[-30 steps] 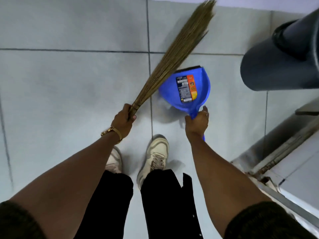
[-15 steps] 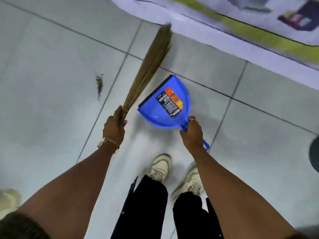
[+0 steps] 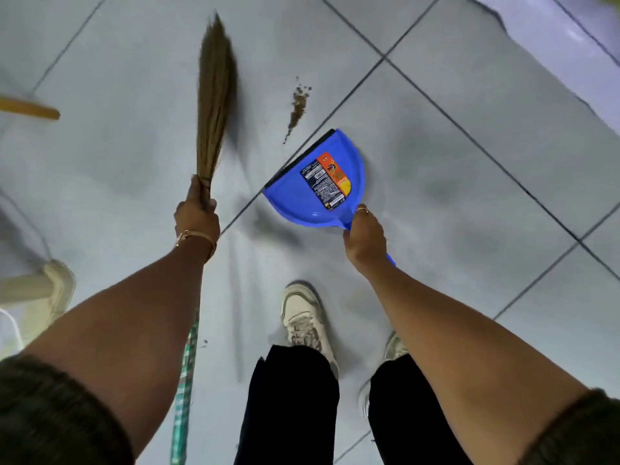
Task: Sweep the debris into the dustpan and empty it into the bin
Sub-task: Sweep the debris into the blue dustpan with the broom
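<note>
Your left hand (image 3: 196, 214) stays clamped on the broom (image 3: 213, 105), now swung upright. The debris (image 3: 297, 107) has come into view on the floor (bin gone from sight), just beyond the dustpan (image 3: 317, 182) clenched in your right hand (image 3: 364, 241); sweeping can begin.

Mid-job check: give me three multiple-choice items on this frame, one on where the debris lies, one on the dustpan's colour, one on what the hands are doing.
1. Where is the debris?
A. inside the dustpan
B. on the floor beyond the dustpan's lip
C. under the shoe

2. What colour is the dustpan?
A. red
B. green
C. blue

3. What does the left hand hold?
A. the broom
B. the dustpan
C. nothing

Answers:
1 B, the pile sits on the tile, apart from the lip.
2 C, its pan is blue with a label.
3 A, it has a grip on the broom; the right hand holds the dustpan handle.
</note>
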Demonstrator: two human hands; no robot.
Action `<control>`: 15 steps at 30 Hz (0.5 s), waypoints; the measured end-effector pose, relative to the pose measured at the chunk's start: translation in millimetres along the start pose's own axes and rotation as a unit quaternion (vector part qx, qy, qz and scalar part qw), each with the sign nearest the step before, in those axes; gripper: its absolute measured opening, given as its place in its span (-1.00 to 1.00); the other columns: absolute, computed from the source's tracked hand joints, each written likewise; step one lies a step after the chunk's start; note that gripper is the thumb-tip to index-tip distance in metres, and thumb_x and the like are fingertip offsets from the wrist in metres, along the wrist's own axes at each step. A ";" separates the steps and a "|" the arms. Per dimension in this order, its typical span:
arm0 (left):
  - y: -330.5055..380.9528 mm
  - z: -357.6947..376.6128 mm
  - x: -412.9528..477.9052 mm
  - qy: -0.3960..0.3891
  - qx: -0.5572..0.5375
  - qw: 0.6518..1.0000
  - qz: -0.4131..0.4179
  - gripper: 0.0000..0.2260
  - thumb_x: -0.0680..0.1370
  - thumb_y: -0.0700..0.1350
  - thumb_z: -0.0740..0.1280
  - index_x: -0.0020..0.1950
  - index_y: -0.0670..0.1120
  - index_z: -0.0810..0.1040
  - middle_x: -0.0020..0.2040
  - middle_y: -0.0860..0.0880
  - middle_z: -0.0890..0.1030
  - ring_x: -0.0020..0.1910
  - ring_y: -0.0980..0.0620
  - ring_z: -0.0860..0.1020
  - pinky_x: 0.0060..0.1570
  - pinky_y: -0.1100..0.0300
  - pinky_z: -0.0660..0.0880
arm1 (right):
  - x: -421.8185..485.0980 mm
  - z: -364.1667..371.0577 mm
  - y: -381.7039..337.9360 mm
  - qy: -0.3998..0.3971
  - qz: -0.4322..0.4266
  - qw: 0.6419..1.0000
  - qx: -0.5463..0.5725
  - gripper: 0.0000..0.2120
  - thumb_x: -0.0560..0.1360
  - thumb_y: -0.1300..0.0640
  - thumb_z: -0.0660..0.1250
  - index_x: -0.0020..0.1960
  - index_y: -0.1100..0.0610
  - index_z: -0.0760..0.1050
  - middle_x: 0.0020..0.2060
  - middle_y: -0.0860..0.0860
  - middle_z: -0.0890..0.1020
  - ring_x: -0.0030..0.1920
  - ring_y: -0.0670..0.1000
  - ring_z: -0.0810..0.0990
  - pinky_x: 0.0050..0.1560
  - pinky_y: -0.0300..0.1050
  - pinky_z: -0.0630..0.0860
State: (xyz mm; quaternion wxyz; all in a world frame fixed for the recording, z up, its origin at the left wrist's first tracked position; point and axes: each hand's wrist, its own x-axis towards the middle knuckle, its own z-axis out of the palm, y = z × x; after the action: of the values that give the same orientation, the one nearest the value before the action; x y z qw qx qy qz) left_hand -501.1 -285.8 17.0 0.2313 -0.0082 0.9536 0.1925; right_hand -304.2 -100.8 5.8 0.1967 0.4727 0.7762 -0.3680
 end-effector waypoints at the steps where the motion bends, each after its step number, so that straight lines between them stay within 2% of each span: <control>1: -1.4 3.4 4.7 -0.006 -0.003 1.000 -0.004 -0.47 0.58 -0.21 0.18 0.51 0.11 0.17 0.32 -0.23 0.48 0.25 -0.23 0.47 0.23 0.05 0.39 | 4.0 5.2 -5.9 0.002 0.004 1.000 -0.001 -0.76 0.57 0.31 0.18 0.23 0.28 0.36 0.20 0.21 0.52 0.24 0.28 0.48 0.18 0.14 0.44; 4: -0.4 9.6 23.2 -0.019 -0.026 0.999 -0.012 -0.46 0.57 -0.25 0.17 0.51 0.12 0.20 0.28 -0.20 0.50 0.20 -0.18 0.51 0.17 0.13 0.42 | 18.9 20.7 -26.2 0.010 0.032 0.999 -0.010 -0.73 0.59 0.30 0.17 0.28 0.28 0.34 0.21 0.21 0.54 0.25 0.29 0.51 0.19 0.13 0.46; 6: 7.6 12.5 32.2 -0.034 -0.026 0.999 0.001 -0.48 0.58 -0.23 0.17 0.51 0.11 0.20 0.27 -0.21 0.50 0.19 -0.19 0.51 0.20 0.10 0.46 | 27.7 23.5 -35.6 0.021 0.042 0.999 -0.014 -0.70 0.60 0.29 0.16 0.32 0.27 0.32 0.22 0.22 0.54 0.24 0.29 0.52 0.20 0.12 0.47; 10: 23.1 11.1 46.2 -0.047 0.009 0.999 0.012 -0.50 0.58 -0.18 0.18 0.50 0.09 0.22 0.32 -0.17 0.50 0.27 -0.20 0.46 0.24 0.11 0.38 | 51.3 15.2 -51.4 0.030 0.049 0.998 -0.014 -0.64 0.59 0.26 0.18 0.37 0.24 0.29 0.23 0.21 0.53 0.25 0.28 0.51 0.23 0.11 0.47; 13: 29.4 8.6 44.5 -0.054 -0.007 0.999 0.005 -0.52 0.58 -0.16 0.20 0.49 0.08 0.24 0.33 -0.17 0.50 0.25 -0.21 0.48 0.29 0.03 0.43 | 71.7 -3.2 -56.9 0.033 0.040 0.999 -0.014 -0.64 0.57 0.26 0.21 0.36 0.26 0.31 0.23 0.22 0.53 0.26 0.30 0.51 0.24 0.13 0.47; 15: 31.2 8.9 40.2 -0.057 -0.012 0.998 0.008 -0.52 0.57 -0.16 0.20 0.49 0.08 0.25 0.29 -0.19 0.52 0.20 -0.23 0.51 0.25 -0.02 0.47 | 83.2 -18.5 -57.4 0.029 0.024 0.999 -0.015 -0.64 0.56 0.27 0.24 0.34 0.26 0.33 0.23 0.23 0.52 0.26 0.31 0.51 0.24 0.13 0.48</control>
State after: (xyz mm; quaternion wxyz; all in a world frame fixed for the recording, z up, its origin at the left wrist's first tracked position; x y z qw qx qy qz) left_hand -536.4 -250.7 3.2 0.2832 0.0076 0.9366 0.2061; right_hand -393.4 -54.0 -14.3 0.1902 0.4990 0.7752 -0.3375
